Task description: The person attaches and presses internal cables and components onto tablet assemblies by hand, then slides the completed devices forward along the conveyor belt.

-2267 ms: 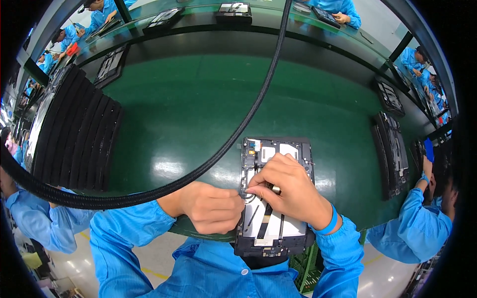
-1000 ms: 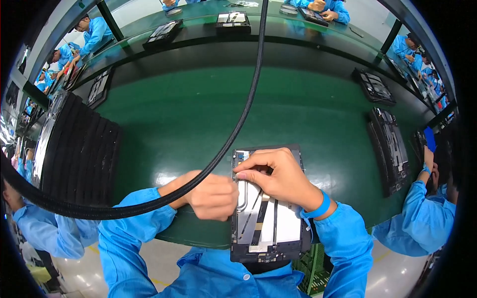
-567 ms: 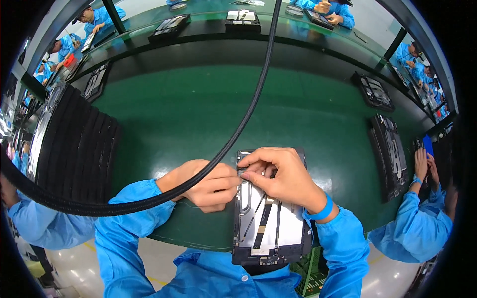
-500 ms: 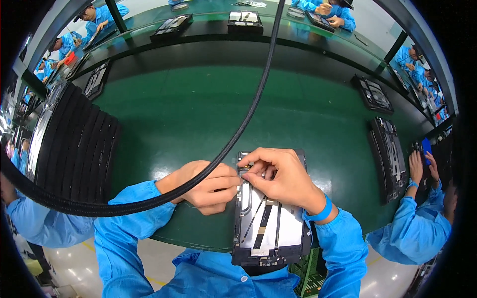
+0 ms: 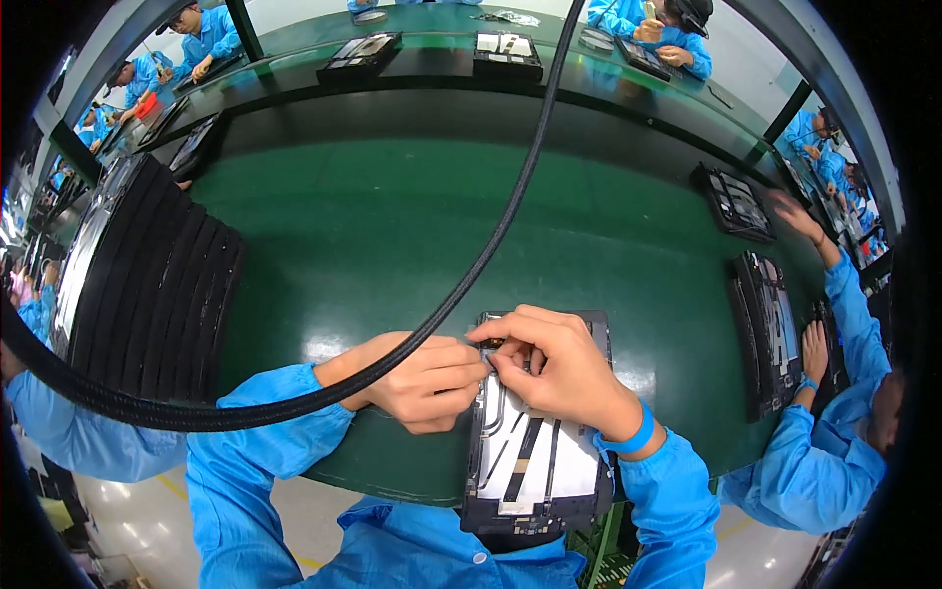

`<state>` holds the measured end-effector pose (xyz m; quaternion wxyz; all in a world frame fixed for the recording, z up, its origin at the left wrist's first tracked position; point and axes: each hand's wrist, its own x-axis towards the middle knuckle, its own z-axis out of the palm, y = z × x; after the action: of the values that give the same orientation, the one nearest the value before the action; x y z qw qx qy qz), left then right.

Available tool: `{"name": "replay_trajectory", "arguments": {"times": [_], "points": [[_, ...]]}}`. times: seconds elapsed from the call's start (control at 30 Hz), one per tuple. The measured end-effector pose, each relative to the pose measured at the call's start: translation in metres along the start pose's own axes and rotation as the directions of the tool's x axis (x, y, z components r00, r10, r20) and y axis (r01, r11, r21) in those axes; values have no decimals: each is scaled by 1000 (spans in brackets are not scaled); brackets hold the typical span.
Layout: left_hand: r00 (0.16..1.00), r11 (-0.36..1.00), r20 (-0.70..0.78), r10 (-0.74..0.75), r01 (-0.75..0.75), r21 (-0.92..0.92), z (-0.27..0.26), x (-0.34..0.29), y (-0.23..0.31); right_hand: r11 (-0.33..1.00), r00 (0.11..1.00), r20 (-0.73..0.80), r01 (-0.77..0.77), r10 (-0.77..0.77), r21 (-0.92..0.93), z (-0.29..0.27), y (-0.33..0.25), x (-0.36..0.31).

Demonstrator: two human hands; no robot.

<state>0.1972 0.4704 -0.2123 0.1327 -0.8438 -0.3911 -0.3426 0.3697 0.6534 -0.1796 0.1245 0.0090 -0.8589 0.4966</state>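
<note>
An opened tablet-like device [image 5: 579, 456], black-framed with a white panel and dark strips, lies at the near table edge and juts slightly past it. My left hand [image 5: 422, 383] is closed at its upper left side, fingers curled and tips pinched together. Over the device's top part, my right hand [image 5: 564, 368] bends its thumb and index finger toward the same corner, close to the left fingertips. Whatever lies between the fingers of either hand is too small or hidden to make out. A blue band [image 5: 633, 432] circles my right wrist.
A thick black cable [image 5: 500, 226] arcs across the view, in front of my left wrist. Black trays [image 5: 147, 294] are stacked at left on the green table [image 5: 392, 216]. More devices [image 5: 770, 334] lie at right, beside a co-worker's hand [image 5: 814, 351]. Other devices [image 5: 507, 54] rest along the far ledge.
My hands stay at the device's upper left corner with only small finger shifts. The view has tilted slightly. At right, the co-worker's one arm has reached forward toward the far device.
</note>
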Motion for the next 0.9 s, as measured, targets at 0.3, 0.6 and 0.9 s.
{"name": "replay_trajectory", "arguments": {"times": [0.3,0.6,0.9], "points": [[992,999,115,-44,46,-16,-8,11,3,973,977,-170,-91,128,210,-29,-5,-17],[995,778,102,-6,69,-624,21,43,90,873,750,-660,-294,-41,-388,-164,25,-152],[921,945,382,-82,194,-264,51,56,59,181,638,-646,-756,418,-629,-289,44,-241]]}}
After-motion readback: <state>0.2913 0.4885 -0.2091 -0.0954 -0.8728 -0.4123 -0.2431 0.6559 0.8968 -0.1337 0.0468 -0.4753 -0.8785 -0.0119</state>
